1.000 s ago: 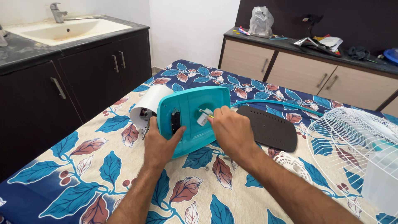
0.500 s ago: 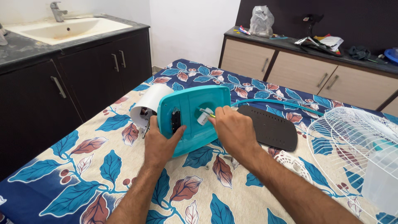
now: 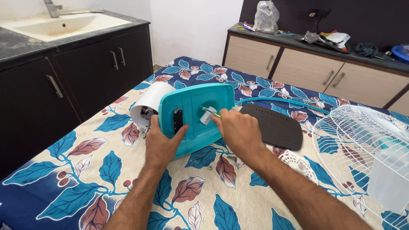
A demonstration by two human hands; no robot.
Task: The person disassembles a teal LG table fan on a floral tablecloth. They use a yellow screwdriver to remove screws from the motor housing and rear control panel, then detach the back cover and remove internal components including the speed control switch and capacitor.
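teal fan base (image 3: 194, 117) stands tipped up on its edge on the bed (image 3: 64, 170), underside toward the camera, in the middle of the leaf-print sheet. left hand (image 3: 159, 142) grips the base's lower left edge, thumb up against the black switch block (image 3: 178, 120) set into the underside, fingers wrapped behind; it acts as the brace. right hand (image 3: 238, 130) is closed in a pinch on a thin yellow-green tool (image 3: 211, 113), probably a small screwdriver, whose tip meets the white fitting (image 3: 205, 116) in the round recess at the base's centre. judgement: to do this well, keep the tool in line with the fitting's axis, press lightly inward while turning, and let the left hand hold the base from rocking on the soft bedding, since a tipped base on fabric gives little support. whether the tip is fully seated cannot be told; the fingers hide it. a white cylindrical housing (image 3: 150, 102) pokes out behind the base on the left, touching it. teal cord (image 3: 281, 101) runs from behind the base off to the right, over a dark perforated plate (image 3: 275, 125) lying flat just beside the right hand. small loose screws (image 3: 232, 158) lie on the sheet below the right wrist, easy to lose in the pattern or knock with the forearm. white wire fan guard (image 3: 362, 136) rests at right, well apart from the work; a white round grille piece (image 3: 300, 166) sits near the right forearm. dark cabinet with sink (image 3: 64, 25) at left, sideboard (image 3: 319, 72) with clutter behind; neither crowds the hands.
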